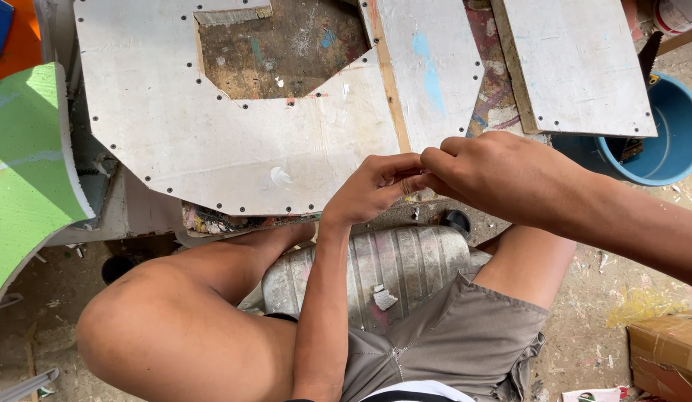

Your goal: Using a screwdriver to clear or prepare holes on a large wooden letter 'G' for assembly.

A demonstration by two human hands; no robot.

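At nine o'clock a curved green-painted foam panel (26, 164) leans at the edge of the view. Next to it, from ten to twelve o'clock, a large white many-sided board with dark screw dots along its edges and an angular cut-out (212, 141) lies on the cluttered bench (145, 212); through the cut-out shows stained brown wood.

At the centre, the left hand (368, 190) comes up from six o'clock, its fingers (402, 175) curled and pressed together at the tips. They meet the right hand (484, 171), which comes in from three o'clock with its fingers (435, 160) also bent inward in a tight pinch. Both hands close on the same spot just over the near edge of the white board; whatever small thing they pinch is hidden between the fingertips and cannot be told.

Below the hands, at six o'clock, a ribbed, paint-stained metal can (391, 268) lies between the person's bare knees.

At one o'clock a smaller white rectangular board (577, 67) rests tilted, and at two o'clock a blue plastic bucket (670, 141) stands on the floor. A brown cardboard box (670, 353) sits at four o'clock.
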